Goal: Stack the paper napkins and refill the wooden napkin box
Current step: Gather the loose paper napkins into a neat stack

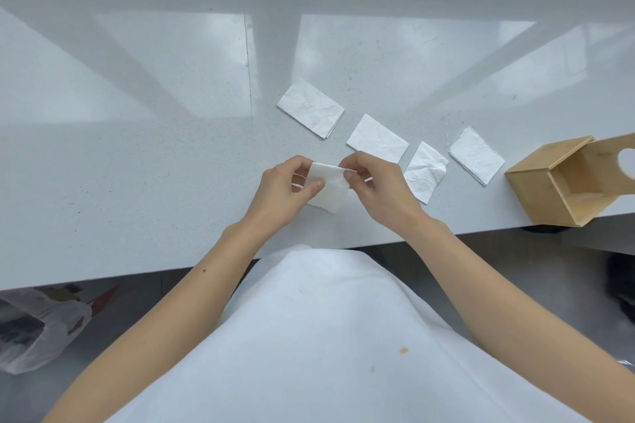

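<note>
Pinching one napkin [328,187] by opposite edges, your left hand [285,191] and right hand [376,191] looked set to square its fold; four folded napkins [378,138] lay unstacked nearby, wooden box [536,197] lay open at right, likely for loading.

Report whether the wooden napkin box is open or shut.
Open. The wooden napkin box has its lid with the oval hole standing clear of the opening, and its bare wooden inside shows, with no napkins in it.

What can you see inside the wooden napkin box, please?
The wooden napkin box stands open, showing only bare wood inside; its near wall hides part of the bottom.
</note>
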